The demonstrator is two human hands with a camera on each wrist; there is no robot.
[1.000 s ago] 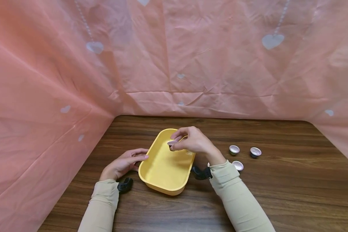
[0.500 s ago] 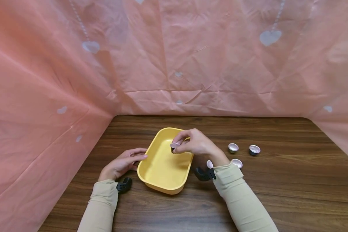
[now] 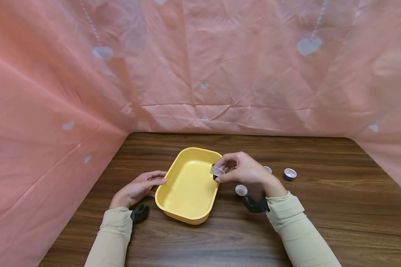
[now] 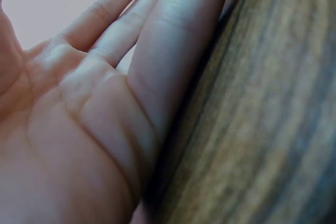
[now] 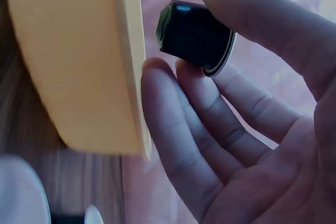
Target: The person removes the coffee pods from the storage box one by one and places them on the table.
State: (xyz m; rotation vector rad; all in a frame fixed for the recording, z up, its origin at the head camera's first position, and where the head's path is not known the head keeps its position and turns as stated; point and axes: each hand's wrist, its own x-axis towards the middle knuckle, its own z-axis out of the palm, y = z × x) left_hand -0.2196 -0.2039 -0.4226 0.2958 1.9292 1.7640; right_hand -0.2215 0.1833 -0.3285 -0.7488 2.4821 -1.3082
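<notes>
A yellow plastic tub [image 3: 187, 218] stands on the table, set at a slant. At its left long side rests my left hand [image 3: 137, 189], its thumb tip at the rim and its other fingers, mostly straight, against the outer wall. The thumb and fingertips of my right hand [image 3: 245, 170] pinch a coffee capsule [image 3: 218, 172] at the tub's right rim, lid tilted up. Seen from the right wrist, this capsule [image 5: 194, 32] has a dark body and a greenish end, and the tub's wall [image 5: 79, 66] is beside the fingertips.
Right of the tub, more capsules stand lid up: a near capsule [image 3: 241, 190], a dark far-right capsule [image 3: 290, 174], and a capsule [image 3: 267, 169] partly hidden by my right hand. A pink curtain [image 3: 200, 74] surrounds the back and sides of the wooden table [image 3: 337, 207].
My right hand has carried the pinched capsule rightward from over the tub's inside to its right rim. The left hand has kept its place at the tub.
</notes>
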